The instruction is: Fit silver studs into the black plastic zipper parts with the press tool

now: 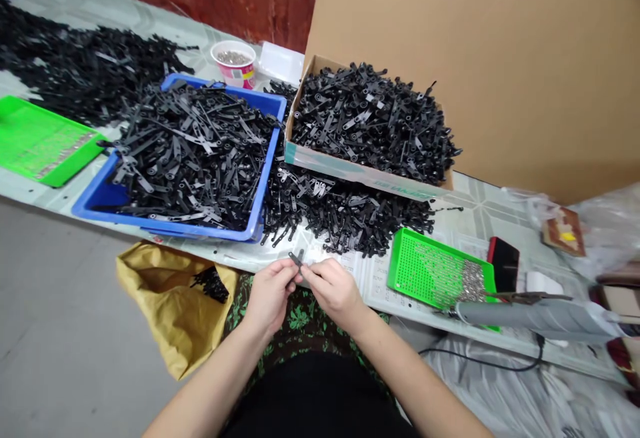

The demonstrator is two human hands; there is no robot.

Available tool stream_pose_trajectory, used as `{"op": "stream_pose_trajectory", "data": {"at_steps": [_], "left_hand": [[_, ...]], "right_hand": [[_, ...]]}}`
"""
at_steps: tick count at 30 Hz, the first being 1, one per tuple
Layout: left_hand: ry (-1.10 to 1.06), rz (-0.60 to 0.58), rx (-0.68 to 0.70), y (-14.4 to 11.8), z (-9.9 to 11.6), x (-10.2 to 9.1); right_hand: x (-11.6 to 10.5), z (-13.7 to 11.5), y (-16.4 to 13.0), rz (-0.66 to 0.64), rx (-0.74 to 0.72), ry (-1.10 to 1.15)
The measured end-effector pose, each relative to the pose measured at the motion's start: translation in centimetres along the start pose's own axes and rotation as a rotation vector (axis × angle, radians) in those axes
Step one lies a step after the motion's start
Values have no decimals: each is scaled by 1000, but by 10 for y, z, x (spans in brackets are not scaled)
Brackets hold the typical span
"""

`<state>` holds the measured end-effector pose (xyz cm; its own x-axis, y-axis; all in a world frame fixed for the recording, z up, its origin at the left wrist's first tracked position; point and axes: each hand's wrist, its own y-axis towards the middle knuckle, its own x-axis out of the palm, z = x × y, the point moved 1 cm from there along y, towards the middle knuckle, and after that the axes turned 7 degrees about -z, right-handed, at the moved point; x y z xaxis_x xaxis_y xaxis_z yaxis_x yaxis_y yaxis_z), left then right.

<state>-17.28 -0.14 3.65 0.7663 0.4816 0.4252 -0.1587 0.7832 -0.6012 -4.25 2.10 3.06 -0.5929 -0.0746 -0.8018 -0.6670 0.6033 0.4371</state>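
Observation:
At the table's front edge my left hand and my right hand meet, fingertips pinched together. Between them is a small flat black strip piece; whether it is one part or two joined is too small to tell. Just beyond lies a loose heap of similar black pieces. A blue bin filled with longer black strips stands to the left. Behind the heap is a cardboard box piled high with black pieces that have round ends.
Right of my hands lie a green tray of small metal parts, a grey electric screwdriver with a cord, and a red-edged phone. Leftward are another green tray and a yellow sack. A tub sits behind.

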Motion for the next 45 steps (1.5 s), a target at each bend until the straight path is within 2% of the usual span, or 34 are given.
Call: {"op": "stream_pose_trajectory", "data": {"at_steps": [5, 9, 11, 14, 16, 17, 19, 22, 25, 27, 30, 32, 38, 40, 42, 43, 45], "left_hand": [[-26, -12, -60, 0, -4, -2], [76, -40, -81, 8, -14, -12], [155, -27, -92, 12, -19, -17], [252, -40, -113, 14, -24, -17], [284, -45, -106, 13, -26, -14], [291, -47, -101, 13, -26, -12], [297, -62, -92, 13, -27, -7], [324, -117, -55, 12, -25, -4], [411, -195, 38, 9, -20, -2], [501, -262, 83, 6, -16, -1], [591, -331, 72, 0, -13, 2], [592, -323, 45, -2, -12, 5], [478, -276, 19, -2, -12, 9], [472, -283, 9, -1, -11, 9], [483, -285, -5, 0, -11, 9], [482, -280, -11, 1, -11, 9], [472, -261, -25, 1, -11, 9]], "right_hand": [[1, -7, -9, -122, 24, -113], [1, 3, -21, -152, 48, -31], [0, 20, -21, -146, 205, -60], [3, 46, -11, -264, 501, -227], [5, 56, -2, -345, 552, -253], [4, 59, 2, -343, 549, -224], [0, 62, 7, -261, 558, -67], [-11, 59, 10, -84, 687, 435], [-19, 48, 9, -43, 845, 927], [-22, 38, 10, -25, 895, 1047], [-24, 27, 10, 59, 930, 1017], [-24, 25, 10, 90, 950, 1028], [-15, 25, 5, 124, 1016, 1207], [-12, 23, 5, 91, 1024, 1221], [-20, 24, 7, 20, 962, 1110], [-30, 27, 11, 10, 888, 975], [-62, 39, 22, 104, 692, 567]]}}
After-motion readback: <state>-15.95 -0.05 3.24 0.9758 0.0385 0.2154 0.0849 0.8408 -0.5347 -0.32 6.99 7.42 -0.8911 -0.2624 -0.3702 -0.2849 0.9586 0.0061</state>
